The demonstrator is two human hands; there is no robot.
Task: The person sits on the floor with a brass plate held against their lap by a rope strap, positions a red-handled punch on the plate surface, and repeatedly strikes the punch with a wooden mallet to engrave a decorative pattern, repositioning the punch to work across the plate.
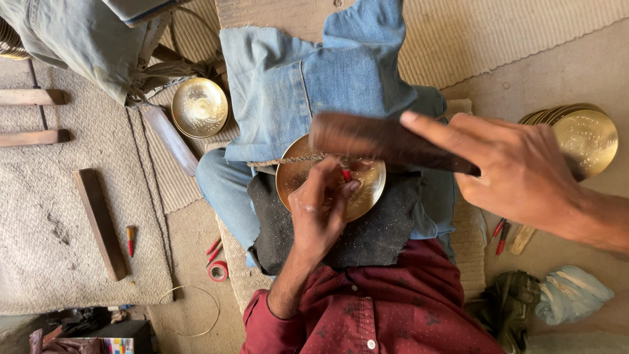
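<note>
Brass plate [367,190]: round, shiny, finely patterned, lying on a dark cloth [373,239] over the lap.
Left hand [321,210]: fingers pinched shut on a red-tipped tool [346,175] (mostly hidden), tip against the plate.
Right hand [524,174]: closed around a flat wooden bat [386,141], blurred, above the plate.
Floor: stack of plates [586,137] at right; brass bowl [199,107].

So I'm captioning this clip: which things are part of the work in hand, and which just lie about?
In use:
brass plate on the lap
red-tipped punch in the left hand
wooden mallet in the right hand

Lying about:
stack of brass plates
brass bowl
red tape roll
wooden bar
</note>
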